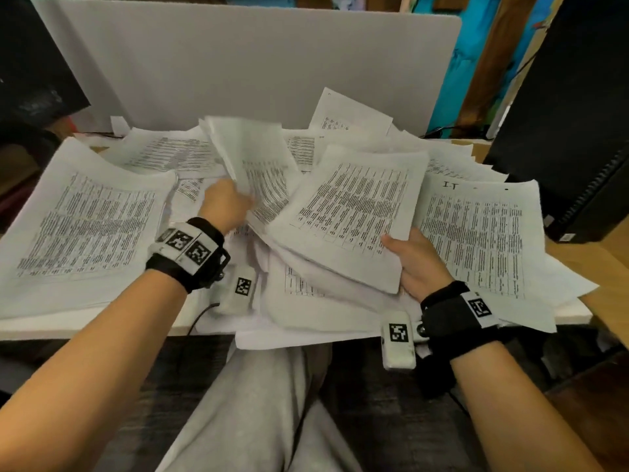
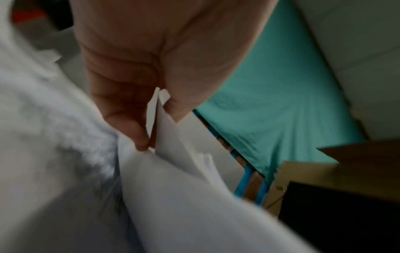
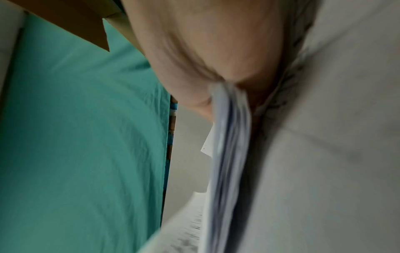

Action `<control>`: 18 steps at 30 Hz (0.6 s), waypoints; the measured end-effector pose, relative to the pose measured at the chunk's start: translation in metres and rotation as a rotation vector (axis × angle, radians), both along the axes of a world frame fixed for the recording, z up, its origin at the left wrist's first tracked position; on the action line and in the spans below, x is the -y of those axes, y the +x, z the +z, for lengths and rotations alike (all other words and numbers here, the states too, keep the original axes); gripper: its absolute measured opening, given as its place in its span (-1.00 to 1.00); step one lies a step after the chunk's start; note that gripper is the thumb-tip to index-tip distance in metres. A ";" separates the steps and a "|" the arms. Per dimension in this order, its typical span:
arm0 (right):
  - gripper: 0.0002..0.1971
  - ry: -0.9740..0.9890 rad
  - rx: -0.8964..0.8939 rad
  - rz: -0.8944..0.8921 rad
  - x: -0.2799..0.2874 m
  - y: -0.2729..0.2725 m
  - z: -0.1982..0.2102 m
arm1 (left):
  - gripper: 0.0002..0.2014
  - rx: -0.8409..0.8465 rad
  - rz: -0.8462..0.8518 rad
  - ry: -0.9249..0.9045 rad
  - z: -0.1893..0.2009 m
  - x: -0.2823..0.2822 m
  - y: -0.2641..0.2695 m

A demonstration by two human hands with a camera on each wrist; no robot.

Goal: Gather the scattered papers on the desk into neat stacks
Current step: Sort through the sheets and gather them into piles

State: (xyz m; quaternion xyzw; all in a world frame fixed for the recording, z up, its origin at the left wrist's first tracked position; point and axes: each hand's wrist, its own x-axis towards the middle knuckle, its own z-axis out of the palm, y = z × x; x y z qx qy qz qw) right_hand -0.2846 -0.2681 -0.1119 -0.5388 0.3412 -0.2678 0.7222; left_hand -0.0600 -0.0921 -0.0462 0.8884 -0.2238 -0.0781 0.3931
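Gathering is under way: a raised sheaf of white printed sheets (image 1: 252, 165) is pinched by the left hand (image 1: 223, 202), a thicker printed bundle (image 1: 354, 212) gripped by the right hand (image 1: 415, 264). Merging is judged next.

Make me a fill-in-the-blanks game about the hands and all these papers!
1. The right hand grips a bundle of ____.
2. The left hand pinches sheets lifted off the ____.
3. Behind the papers stands a grey ____.
4. Each wrist wears a black ____.

Missing words: papers; desk; divider; strap
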 end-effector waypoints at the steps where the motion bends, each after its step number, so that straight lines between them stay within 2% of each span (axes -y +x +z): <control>1: -0.60 -0.001 0.002 0.006 0.000 0.000 -0.001 | -0.71 0.122 0.022 -0.029 0.010 -0.002 -0.002; 5: -0.53 0.015 -0.007 -0.009 0.002 0.000 -0.003 | -0.84 0.703 0.023 -0.381 0.080 -0.023 -0.010; 8: -0.55 0.048 0.002 -0.014 0.003 0.001 -0.002 | -0.88 0.865 -0.023 -0.525 0.128 -0.031 0.003; 10: -0.58 0.062 -0.004 -0.018 0.003 0.000 0.000 | -0.83 0.786 -0.012 -0.539 0.146 -0.025 0.009; 12: -0.59 0.066 -0.012 -0.012 0.002 0.000 0.001 | -0.80 0.626 -0.031 -0.502 0.146 -0.007 0.018; 13: -0.59 0.064 -0.017 -0.009 0.002 0.000 0.001 | -0.91 0.531 -0.070 -0.482 0.140 0.007 0.026; 14: -0.60 0.057 -0.020 -0.005 0.002 0.000 0.001 | -0.90 0.469 -0.103 -0.434 0.132 0.021 0.030; 16: -0.60 0.042 -0.038 -0.005 0.001 0.000 0.001 | -0.65 0.347 -0.196 -0.297 0.108 0.050 0.038; 18: -0.62 0.025 -0.046 -0.008 -0.001 -0.001 0.003 | -0.60 0.241 -0.259 -0.213 0.077 0.073 0.038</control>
